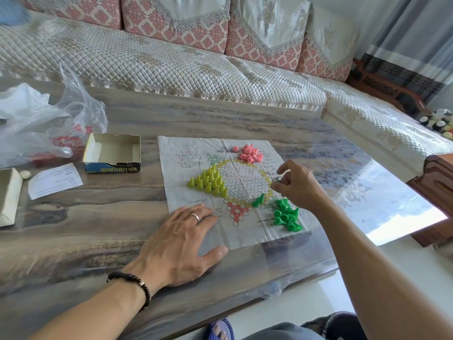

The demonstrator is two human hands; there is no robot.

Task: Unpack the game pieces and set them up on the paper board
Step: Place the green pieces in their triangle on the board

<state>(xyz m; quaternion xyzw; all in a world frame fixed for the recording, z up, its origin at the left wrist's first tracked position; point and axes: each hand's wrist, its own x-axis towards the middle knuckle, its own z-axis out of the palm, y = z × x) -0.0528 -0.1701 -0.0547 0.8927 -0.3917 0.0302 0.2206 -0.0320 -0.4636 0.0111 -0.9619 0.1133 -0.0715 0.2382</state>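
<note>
Left hand (pixel 181 244) lies flat pinning the paper board (pixel 220 231); right hand (pixel 297 185) pinches a green piece (pixel 277 179); yellow pieces (pixel 209 181) stand arrayed, green pile (pixel 286 214) and pink pile (pixel 250 153) remain unsorted.

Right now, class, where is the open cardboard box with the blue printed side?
The open cardboard box sits on the table left of the paper board, between it and the clear plastic bag.
</note>
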